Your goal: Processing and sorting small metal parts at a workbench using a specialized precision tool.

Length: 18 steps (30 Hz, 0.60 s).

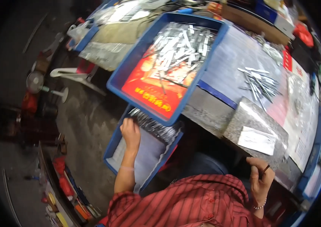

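Observation:
My left hand (130, 132) reaches into the lower blue tray (112, 150), at the left end of a row of thin shiny metal pieces (155, 126). Its fingers are curled down, and what they grip, if anything, is hidden. My right hand (261, 178) is held by the front edge of the bench, its fingers curled in. A small dark, thin thing shows at those fingers, too small to name. Just beyond lies a white rectangular sheet or pad (257, 140) on a speckled stone slab (236, 120).
A larger blue tray (124, 72) with many loose metal strips (185, 45) over red printed paper overhangs the bench. Several metal rods (259, 83) lie on the plastic-covered bench top (232, 49). A white stool-like piece (67, 72) and a fan (35, 81) stand left.

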Motion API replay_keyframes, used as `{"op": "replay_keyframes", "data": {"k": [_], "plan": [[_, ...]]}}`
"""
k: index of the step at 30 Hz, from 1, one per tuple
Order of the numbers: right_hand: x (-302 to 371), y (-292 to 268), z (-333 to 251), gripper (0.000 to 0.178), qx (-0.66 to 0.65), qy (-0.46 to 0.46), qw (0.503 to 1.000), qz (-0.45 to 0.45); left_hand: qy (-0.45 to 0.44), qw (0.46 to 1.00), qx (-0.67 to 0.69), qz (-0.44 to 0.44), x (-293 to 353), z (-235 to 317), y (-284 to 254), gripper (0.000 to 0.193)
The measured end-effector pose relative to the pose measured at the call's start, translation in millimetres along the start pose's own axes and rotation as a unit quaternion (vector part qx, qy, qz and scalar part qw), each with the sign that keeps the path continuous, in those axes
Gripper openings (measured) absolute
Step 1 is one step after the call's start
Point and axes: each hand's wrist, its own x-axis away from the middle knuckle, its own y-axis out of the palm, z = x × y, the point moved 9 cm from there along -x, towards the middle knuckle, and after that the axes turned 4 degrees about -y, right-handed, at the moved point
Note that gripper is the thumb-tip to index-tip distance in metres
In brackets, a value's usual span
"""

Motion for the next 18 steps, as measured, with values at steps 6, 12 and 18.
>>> {"op": "replay_keyframes", "data": {"k": [6,12,18], "plan": [[-6,-28,39,0.014,-0.026,0.070,0.996,0.053,0.189,0.937,0.232,-0.181,48,217,-50,0.043],[-8,-35,48,0.020,0.034,0.066,0.997,0.031,0.365,0.871,0.210,-0.254,70,341,-11,0.059],[-1,-48,52,0.021,-0.015,0.054,0.997,0.050,0.416,0.848,0.187,-0.271,62,360,1,0.059]]}}
